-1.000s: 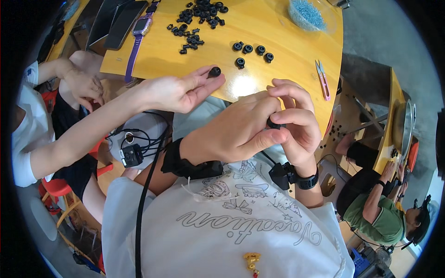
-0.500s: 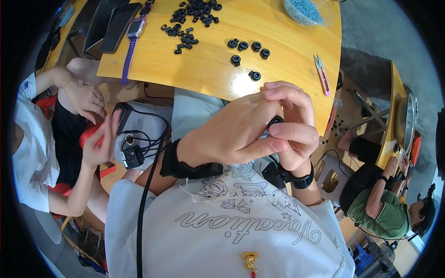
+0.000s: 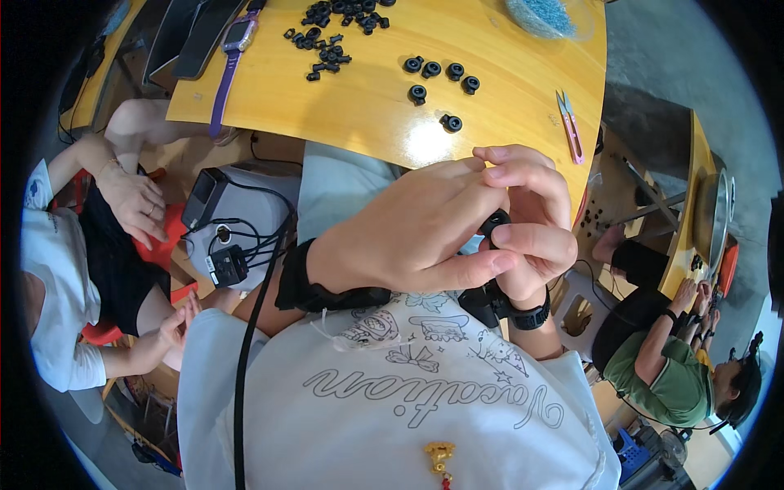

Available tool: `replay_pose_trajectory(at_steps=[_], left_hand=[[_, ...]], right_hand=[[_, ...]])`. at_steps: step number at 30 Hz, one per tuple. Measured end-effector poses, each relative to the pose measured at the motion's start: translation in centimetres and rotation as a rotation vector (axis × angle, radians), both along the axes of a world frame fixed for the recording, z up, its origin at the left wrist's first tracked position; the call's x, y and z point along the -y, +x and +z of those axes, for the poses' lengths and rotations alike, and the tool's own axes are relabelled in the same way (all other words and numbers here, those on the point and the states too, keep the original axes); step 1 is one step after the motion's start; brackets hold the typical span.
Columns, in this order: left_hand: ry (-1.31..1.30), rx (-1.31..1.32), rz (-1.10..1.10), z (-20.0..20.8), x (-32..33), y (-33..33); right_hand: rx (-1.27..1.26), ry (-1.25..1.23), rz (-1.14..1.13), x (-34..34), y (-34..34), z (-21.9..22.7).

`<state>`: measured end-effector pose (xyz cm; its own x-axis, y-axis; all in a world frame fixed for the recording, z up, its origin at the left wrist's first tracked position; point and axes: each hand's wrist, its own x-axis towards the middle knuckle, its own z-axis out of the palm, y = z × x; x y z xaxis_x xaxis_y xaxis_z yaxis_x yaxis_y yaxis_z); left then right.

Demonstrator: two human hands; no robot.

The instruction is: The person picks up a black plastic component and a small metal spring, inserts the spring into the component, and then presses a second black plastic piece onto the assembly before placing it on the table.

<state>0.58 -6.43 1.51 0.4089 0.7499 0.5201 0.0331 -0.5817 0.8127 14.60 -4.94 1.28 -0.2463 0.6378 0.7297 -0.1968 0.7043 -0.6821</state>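
Both my hands meet just off the near edge of the yellow table (image 3: 359, 114). Between them is a small black plastic part (image 3: 493, 222), rounded like a cord lock. My left hand (image 3: 408, 224) covers much of it, its thumb stretched below and its other fingertips hidden. The fingers of my right hand (image 3: 541, 224) are curled around the part, with a fingertip pressing its side. On the table ahead lie several black round parts with holes (image 3: 455, 72), and one similar part (image 3: 451, 123) sits closest to my hands.
Farther left is a pile of small black parts (image 3: 331, 55), beside a purple-strapped watch (image 3: 238, 37). Pink-handled thread snips (image 3: 572, 131) lie at the right edge, below a clear bowl of blue beads (image 3: 543, 18). A black cable (image 3: 249, 351) crosses my left side. People sit on both sides.
My joined hands have shifted slightly right, and more of the black part shows between the fingers. The person at left has lowered a raised hand.
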Motion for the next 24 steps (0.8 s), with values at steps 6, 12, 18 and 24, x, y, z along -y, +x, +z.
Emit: replay_pose_trajectory(at_steps=[6, 12, 18, 24], left_hand=[[0.072, -0.023, 0.039, 0.2, 0.0, 0.1], [0.106, -0.104, 0.117, 0.1, -0.2, 0.4], [0.139, -0.215, 0.236, 0.1, 0.4, 0.5], [0.101, -0.175, 0.187, 0.1, 0.7, 0.7]], right_hand=[[-0.174, -0.405, 0.204, 0.6, -0.5, 0.1], [0.046, -0.6, 0.281, 0.8, -1.1, 0.1], [0.042, -0.509, 0.306, 0.5, -1.2, -0.4], [0.023, -0.509, 0.16, 0.8, -1.4, -0.9]])
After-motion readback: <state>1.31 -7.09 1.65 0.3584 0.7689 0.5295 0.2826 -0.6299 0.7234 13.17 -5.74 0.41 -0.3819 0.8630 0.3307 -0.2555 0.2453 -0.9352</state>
